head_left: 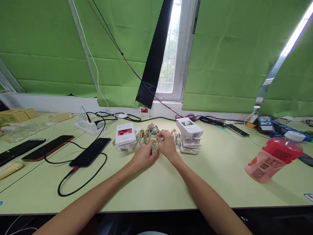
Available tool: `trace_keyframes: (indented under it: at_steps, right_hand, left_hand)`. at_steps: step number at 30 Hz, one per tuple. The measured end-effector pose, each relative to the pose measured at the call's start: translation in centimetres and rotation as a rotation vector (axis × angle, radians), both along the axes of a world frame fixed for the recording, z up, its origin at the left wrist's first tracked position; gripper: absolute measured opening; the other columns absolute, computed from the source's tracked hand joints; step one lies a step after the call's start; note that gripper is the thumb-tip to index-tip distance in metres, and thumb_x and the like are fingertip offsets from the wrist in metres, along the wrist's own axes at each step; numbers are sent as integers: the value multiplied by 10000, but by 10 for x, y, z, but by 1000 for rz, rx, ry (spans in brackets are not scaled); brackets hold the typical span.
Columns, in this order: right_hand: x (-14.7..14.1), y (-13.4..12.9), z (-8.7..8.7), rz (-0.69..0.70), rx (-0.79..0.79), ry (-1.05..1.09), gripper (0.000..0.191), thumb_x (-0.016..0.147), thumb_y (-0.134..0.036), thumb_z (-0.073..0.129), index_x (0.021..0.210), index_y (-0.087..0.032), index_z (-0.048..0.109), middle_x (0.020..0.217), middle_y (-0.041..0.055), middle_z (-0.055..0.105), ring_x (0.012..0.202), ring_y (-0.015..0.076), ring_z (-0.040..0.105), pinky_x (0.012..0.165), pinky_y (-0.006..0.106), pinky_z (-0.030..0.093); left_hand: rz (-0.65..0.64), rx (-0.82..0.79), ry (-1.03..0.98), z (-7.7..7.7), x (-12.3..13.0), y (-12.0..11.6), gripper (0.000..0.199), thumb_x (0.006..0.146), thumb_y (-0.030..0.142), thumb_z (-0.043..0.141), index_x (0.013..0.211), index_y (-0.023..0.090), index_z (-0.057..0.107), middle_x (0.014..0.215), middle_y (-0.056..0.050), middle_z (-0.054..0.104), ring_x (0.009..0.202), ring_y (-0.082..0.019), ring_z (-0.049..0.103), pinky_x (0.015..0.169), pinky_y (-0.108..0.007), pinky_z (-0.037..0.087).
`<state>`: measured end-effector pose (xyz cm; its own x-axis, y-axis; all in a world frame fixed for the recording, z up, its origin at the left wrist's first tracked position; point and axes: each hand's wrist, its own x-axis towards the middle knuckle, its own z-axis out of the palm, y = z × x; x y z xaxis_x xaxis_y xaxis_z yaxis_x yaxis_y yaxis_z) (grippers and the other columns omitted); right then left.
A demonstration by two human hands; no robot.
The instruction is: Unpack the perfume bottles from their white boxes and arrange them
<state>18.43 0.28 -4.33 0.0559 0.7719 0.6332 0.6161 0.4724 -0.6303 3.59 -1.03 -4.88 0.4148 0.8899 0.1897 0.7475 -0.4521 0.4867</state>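
My left hand (144, 154) is closed around a small clear glass bottle (155, 146) standing low over the table. The fingers of my right hand (167, 142) are pinched together at the bottle's top; what lies between the fingertips is too small to make out. Left of the hands stand small glass bottles with a gold cap (142, 133) and a silver cap (147, 133). Just behind my fingers sits a rounded, ornate glass piece (152, 128), partly hidden. More small glass bottles (177, 139) stand right of my right hand.
White boxes are stacked on the left (125, 134) and right (189, 128). A phone (90, 152) with a looping black cable lies left, near a power strip (88, 126). A pink drink bottle (272, 158) stands tilted in view at right. Cables run along the wall.
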Motion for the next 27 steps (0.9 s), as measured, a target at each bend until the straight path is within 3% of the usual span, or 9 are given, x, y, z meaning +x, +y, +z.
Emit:
trace_keyframes:
  at_steps: [7,17,27]
  right_hand:
    - [0,-2,0,11,-1,32,169,895,-142,570,740,-206,591,825,26,623,853,185,583,733,277,450]
    - [-1,-7,3,-27,42,-104,170,888,-103,517,778,-204,598,868,49,622,911,209,568,807,308,449]
    - [-1,5,-8,52,67,148,175,857,-148,585,695,-213,575,763,13,609,777,179,564,693,286,446]
  left_hand:
    - [-19,33,28,-2,-1,1,252,891,417,490,1068,239,466,644,7,623,593,-217,591,550,-296,281]
    - [-14,6,30,0,1,-1,275,903,466,485,1059,240,476,679,-19,666,609,-239,628,570,-312,317]
    - [-32,27,33,0,-1,0,282,896,446,481,1073,227,474,661,-9,643,597,-224,601,548,-298,301]
